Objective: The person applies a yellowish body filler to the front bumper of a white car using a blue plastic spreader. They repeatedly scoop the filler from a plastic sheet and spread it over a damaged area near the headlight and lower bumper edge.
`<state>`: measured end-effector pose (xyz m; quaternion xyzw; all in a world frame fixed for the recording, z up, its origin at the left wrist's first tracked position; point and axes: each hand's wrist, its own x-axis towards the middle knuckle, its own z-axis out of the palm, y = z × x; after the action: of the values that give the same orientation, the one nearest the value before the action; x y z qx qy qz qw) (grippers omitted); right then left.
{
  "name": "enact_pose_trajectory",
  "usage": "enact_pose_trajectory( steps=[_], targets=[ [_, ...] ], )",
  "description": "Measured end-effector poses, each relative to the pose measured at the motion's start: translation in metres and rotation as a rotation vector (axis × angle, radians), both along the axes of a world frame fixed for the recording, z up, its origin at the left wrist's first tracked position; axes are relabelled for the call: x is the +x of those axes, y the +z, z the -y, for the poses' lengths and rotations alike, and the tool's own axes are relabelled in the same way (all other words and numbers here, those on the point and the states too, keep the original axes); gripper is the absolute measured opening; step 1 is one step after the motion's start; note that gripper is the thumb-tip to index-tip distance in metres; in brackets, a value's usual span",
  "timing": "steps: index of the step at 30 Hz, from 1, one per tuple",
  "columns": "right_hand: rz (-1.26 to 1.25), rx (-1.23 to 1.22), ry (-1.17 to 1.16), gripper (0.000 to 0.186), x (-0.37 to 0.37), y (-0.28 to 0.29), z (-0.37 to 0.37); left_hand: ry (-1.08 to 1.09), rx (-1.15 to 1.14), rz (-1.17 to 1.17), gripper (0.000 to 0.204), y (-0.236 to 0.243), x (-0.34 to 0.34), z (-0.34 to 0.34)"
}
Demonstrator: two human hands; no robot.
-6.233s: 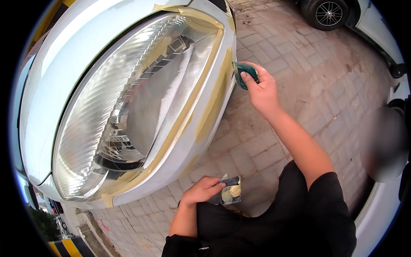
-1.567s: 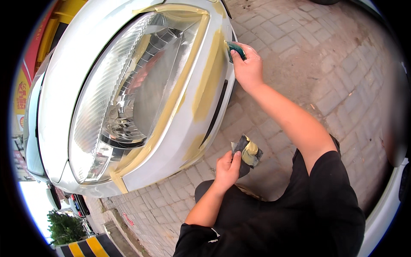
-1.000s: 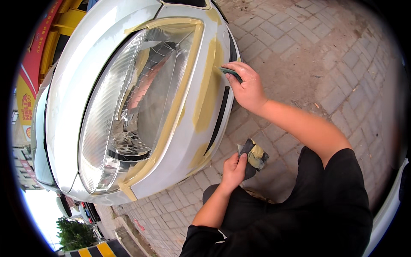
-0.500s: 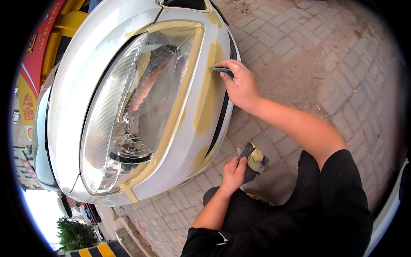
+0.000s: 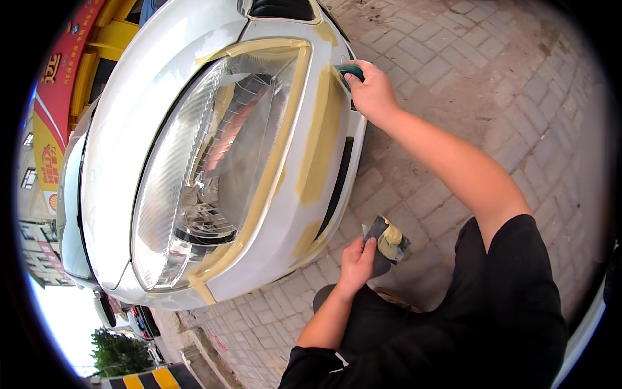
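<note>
My right hand (image 5: pixel 374 94) pinches a dark green putty spreader (image 5: pixel 350 70) against the white car bumper (image 5: pixel 275 223), at the upper end of a long strip of yellowish putty (image 5: pixel 319 142). My left hand (image 5: pixel 357 264) grips a dark putty board (image 5: pixel 376 225) above my knee, its thumb on top. A lump of yellow-beige putty (image 5: pixel 390 242) sits on that board. Left of the putty strip is the headlight (image 5: pixel 214 149), edged with yellowish masking tape (image 5: pixel 259 214). A smaller putty patch (image 5: pixel 304 241) lies lower on the bumper.
A black slot (image 5: pixel 338 188) runs along the bumper below my right hand. Grey paving bricks (image 5: pixel 447 52) cover the ground beside the car. Far left stand a red and yellow shopfront (image 5: pixel 58 84), a tree (image 5: pixel 120 353) and a black-and-yellow striped barrier (image 5: pixel 152 379).
My right hand has moved up along the bumper with the spreader, from the middle of the putty strip to its upper end. My left hand keeps hold of the board, barely moved.
</note>
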<state>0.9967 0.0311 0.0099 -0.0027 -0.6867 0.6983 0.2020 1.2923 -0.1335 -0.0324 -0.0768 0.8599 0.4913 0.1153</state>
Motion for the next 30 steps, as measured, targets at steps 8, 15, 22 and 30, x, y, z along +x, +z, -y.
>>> enact_pose_trajectory(
  steps=[8, 15, 22, 30],
  targets=[
    [-0.033, 0.119, -0.045, 0.021, 0.025, 0.002, 0.016, 0.042, 0.062, 0.017, 0.031, -0.012, 0.007, 0.009],
    [-0.126, 0.175, 0.097, 0.023, 0.036, -0.005, 0.001, 0.040, 0.097, 0.013, 0.028, -0.020, 0.003, 0.013],
    [-0.107, 0.215, -0.108, 0.022, 0.007, 0.013, 0.005, 0.056, 0.019, 0.022, 0.035, -0.013, 0.004, 0.011],
    [-0.171, 0.115, 0.124, 0.020, 0.112, 0.006, 0.043, 0.024, 0.055, 0.023, 0.027, 0.005, 0.001, 0.008]
  ],
)
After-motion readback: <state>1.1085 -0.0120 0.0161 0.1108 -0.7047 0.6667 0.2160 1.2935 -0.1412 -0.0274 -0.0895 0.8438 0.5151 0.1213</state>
